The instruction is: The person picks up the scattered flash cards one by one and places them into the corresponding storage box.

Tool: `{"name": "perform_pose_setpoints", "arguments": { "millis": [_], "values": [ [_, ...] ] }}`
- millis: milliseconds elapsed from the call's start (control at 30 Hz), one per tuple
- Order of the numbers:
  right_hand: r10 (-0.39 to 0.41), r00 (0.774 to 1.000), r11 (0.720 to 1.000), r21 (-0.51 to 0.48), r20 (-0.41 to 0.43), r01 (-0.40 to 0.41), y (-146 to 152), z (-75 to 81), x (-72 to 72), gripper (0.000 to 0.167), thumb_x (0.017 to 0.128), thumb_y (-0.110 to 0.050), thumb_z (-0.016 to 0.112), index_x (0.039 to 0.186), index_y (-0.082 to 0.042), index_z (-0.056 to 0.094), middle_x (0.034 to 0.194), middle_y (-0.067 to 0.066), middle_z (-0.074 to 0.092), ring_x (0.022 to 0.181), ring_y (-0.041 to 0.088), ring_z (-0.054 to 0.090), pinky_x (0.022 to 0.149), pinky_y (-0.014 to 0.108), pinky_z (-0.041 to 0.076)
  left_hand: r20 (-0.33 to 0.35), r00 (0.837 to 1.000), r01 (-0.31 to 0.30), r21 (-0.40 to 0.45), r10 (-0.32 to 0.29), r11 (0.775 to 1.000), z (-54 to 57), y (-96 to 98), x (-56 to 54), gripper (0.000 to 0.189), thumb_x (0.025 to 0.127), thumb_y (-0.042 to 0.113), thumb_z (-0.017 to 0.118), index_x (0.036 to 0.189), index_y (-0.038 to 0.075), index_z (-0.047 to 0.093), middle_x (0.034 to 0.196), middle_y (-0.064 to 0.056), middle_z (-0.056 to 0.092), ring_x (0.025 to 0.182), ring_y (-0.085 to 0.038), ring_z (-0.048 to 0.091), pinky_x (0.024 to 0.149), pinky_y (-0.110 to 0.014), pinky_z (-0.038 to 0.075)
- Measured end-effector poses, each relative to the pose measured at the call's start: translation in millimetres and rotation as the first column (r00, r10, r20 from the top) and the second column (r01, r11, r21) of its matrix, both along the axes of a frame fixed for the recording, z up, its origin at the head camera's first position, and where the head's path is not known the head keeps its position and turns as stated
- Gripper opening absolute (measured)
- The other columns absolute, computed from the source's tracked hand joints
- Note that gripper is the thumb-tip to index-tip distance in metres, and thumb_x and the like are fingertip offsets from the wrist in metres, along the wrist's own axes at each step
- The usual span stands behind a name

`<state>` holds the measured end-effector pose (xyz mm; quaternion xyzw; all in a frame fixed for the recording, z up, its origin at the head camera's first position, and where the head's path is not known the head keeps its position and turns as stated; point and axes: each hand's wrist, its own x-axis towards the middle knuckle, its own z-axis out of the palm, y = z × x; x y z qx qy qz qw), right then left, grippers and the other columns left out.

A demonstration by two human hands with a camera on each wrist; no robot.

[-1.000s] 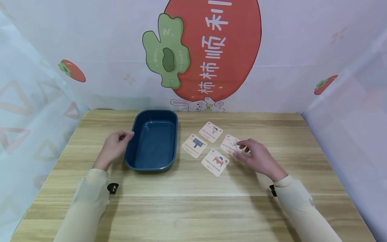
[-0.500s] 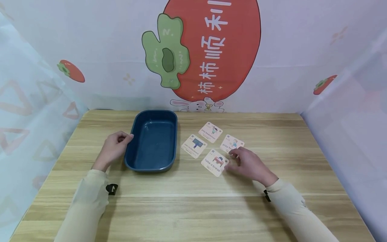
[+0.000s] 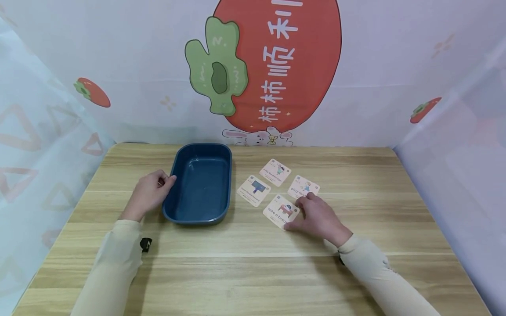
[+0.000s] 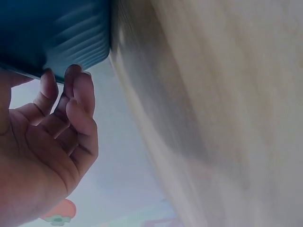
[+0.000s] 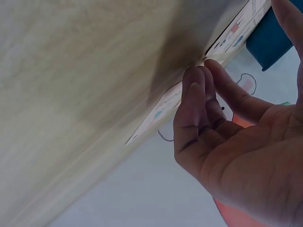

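Note:
My left hand [image 3: 148, 193] grips the left rim of a dark blue plastic basin [image 3: 203, 220], its thumb over the edge and its curled fingers [image 4: 78, 113] outside. My right hand [image 3: 318, 218] is at the "take a break" card [image 3: 280, 208], which lies flat on the table. Its thumb and bent fingers are spread near two of the card's corners; the thumb covers part of the print. In the right wrist view, the fingertips [image 5: 194, 78] are down by the tabletop. Close beyond them lies the "play football" card [image 3: 302, 184], its lower part hidden by the hand.
A "play badminton" card [image 3: 275, 172] and a "clean the blackboard" card [image 3: 254, 190] lie between the basin and the right hand. The wood-grain table [image 3: 245, 272] ends at a printed cloth backdrop [image 3: 150, 109] behind, with more cloth on both sides.
My right hand has shifted left and toward the front, from the "play football" card to the "take a break" card. My left hand has stayed on the basin's rim.

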<state>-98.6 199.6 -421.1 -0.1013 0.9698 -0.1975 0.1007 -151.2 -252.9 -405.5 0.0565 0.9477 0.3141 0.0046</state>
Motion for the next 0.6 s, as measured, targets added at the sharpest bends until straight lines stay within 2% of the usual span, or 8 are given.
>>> {"name": "perform_pose_setpoints", "arguments": {
  "millis": [233, 600],
  "values": [
    [-0.006, 1.0, 0.999, 0.054, -0.017, 0.007, -6.5, 0.1, 3.0, 0.081, 0.061, -0.055, 0.094, 0.114, 0.0, 0.067, 0.101, 0.009, 0.057, 0.081, 0.023, 0.05, 0.073, 0.038, 0.045, -0.05, 0.999, 0.001, -0.087, -0.005, 0.996, -0.3, 3.0, -1.0, 0.037, 0.107, 0.035, 0.05, 0.086, 0.006, 0.059, 0.068, -0.005, 0.056, 0.059, -0.022, 0.05, 0.054, -0.035, 0.039],
    [-0.027, 0.999, 0.997, 0.076, -0.045, 0.03, -12.1, -3.8, 5.2, 0.092, 0.056, -0.059, 0.094, 0.117, 0.002, 0.063, 0.096, 0.009, 0.052, 0.081, 0.025, 0.045, 0.07, 0.036, 0.038, -0.063, 0.998, -0.001, -0.09, -0.005, 0.996, -3.5, 3.4, -1.2, 0.037, 0.107, 0.034, 0.049, 0.086, 0.006, 0.058, 0.065, -0.004, 0.052, 0.056, -0.021, 0.048, 0.05, -0.035, 0.036]
  ]
}}
